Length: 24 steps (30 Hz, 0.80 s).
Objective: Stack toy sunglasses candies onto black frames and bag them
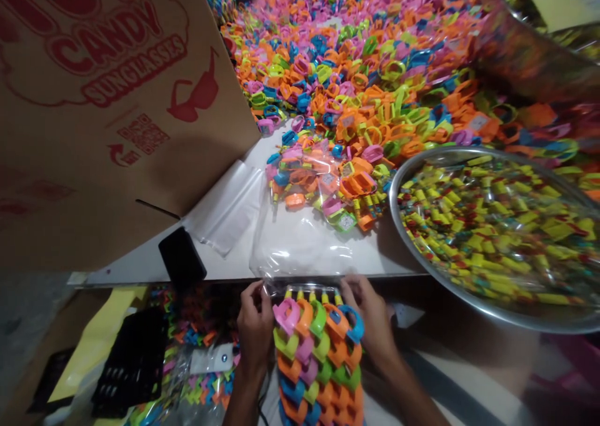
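Many colourful toys (321,357), clear bag (281,256)

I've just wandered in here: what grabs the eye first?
Probably the huge heap of pink, orange, blue and green plastic pieces across the back of the table. Nearer, tidy rows of similar pieces lie between the left hand and right hand. A metal bowl of yellow pieces sits at right, a red-lettered box at left.
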Available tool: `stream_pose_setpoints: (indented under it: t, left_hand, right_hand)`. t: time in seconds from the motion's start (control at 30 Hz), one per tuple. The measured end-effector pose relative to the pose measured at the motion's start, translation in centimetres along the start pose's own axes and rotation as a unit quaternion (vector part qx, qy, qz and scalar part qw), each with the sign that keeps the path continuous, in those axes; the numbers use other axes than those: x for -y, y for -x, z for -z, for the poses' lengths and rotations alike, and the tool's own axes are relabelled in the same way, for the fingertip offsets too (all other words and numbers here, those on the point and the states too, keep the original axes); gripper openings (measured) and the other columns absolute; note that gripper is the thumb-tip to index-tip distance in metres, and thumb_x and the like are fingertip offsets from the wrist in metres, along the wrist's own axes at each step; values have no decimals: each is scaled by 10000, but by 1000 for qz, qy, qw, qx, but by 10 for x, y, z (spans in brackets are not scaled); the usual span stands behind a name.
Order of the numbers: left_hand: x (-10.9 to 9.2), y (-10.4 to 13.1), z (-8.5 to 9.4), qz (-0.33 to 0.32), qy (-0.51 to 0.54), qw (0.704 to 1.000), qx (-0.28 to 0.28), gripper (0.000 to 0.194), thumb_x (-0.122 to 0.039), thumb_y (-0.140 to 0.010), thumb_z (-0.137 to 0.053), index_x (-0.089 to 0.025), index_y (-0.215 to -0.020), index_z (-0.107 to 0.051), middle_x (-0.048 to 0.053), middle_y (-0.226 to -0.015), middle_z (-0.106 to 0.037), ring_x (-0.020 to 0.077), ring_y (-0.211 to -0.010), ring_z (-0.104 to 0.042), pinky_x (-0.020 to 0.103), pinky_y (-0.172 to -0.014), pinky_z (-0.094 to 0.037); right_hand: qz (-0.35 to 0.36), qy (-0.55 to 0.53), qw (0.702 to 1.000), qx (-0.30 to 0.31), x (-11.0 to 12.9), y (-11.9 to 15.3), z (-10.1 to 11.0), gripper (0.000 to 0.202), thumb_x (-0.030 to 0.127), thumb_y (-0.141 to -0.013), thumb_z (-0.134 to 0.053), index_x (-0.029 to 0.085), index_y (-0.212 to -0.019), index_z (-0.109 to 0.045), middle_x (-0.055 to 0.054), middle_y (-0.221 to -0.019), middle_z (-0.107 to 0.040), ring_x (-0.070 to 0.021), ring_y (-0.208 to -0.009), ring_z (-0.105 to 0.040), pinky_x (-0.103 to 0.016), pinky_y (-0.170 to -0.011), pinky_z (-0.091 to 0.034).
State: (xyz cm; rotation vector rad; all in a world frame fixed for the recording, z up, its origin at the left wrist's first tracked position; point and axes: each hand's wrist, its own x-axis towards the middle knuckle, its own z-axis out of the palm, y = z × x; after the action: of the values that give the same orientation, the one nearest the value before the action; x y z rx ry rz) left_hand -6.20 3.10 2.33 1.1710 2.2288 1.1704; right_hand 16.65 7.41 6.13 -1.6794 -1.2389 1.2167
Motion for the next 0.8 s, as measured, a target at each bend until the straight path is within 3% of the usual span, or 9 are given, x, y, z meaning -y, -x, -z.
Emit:
stream_pose_setpoints:
  t: [0.07, 0.17, 0.27, 0.37, 0.47, 0.53, 0.63, 0.8]
  left_hand:
    - [6, 3, 2, -4, -12, 1000, -9, 352, -504, -958, -618, -206, -1128, -697, 113, -1013, -809, 260, -936, -793, 363, -808, -643]
    - [4, 7, 8, 3, -19, 1000, 21, 356, -478, -934, -643, -192, -1140, -691, 109, -993, -808, 248, -892, -791, 308, -695, -626]
    - [-3, 7, 16, -16, -36, 998, 47, 330, -413, -909, -648, -187, -1145, -694, 31, -796, -751, 192, -698, -736, 238, -556, -553]
    - [-9, 3, 23, -66, -70, 994, 61, 262, -334, -903, -603, -201, -1087, -733, -47, -606, -602, 146, -530, -606, 219, -529, -500]
    - [-12, -4, 26, -77, -41, 992, 93, 252, -293, -862, -616, -207, -1045, -766, -4, -716, -713, 164, -615, -662, 235, -595, -530]
    - [-16, -10, 28, -48, 8, 992, 120, 252, -278, -819, -643, -204, -1019, -777, 40, -880, -794, 202, -760, -735, 255, -678, -572]
    - [-23, -17, 31, 2, 56, 986, 157, 274, -261, -757, -678, -193, -1001, -781, 57, -944, -816, 242, -860, -764, 292, -776, -599]
    - [-25, -24, 31, -17, 28, 982, 185, 189, -265, -740, -704, -198, -913, -738, 15, -804, -762, 206, -720, -702, 260, -641, -536]
  right_hand:
    - [4, 9, 1000, 14, 0, 1, 1, 384, 604, -957, -587, 233, -873, -644, -18, -678, -699, -208, -640, -666, -268, -612, -507]
    - [3, 5, 1000, 29, -5, 3, 4, 378, 589, -945, -594, 229, -836, -628, -21, -708, -690, -202, -664, -641, -263, -602, -476]
    - [-17, -12, 999, 36, -12, 4, 6, 357, 568, -920, -609, 227, -814, -606, -23, -743, -680, -205, -714, -620, -267, -630, -472]
    - [-38, -32, 997, 52, -17, 7, 4, 332, 544, -901, -636, 227, -811, -589, -2, -731, -634, -194, -711, -571, -266, -635, -454]
    - [-33, -64, 995, 62, -16, 9, -4, 341, 549, -925, -632, 227, -824, -581, 13, -736, -598, -183, -712, -545, -262, -644, -438]
    - [-21, -70, 995, 61, -13, 10, -10, 364, 565, -962, -606, 221, -843, -596, 18, -740, -585, -177, -718, -536, -257, -657, -431]
    - [-14, -56, 996, 64, -13, 8, -15, 392, 584, -985, -597, 213, -857, -614, 18, -742, -589, -173, -724, -539, -252, -665, -430]
    - [8, 17, 997, 75, -16, 1, -6, 403, 588, -1008, -541, 219, -864, -614, 2, -721, -637, -182, -678, -593, -254, -622, -446]
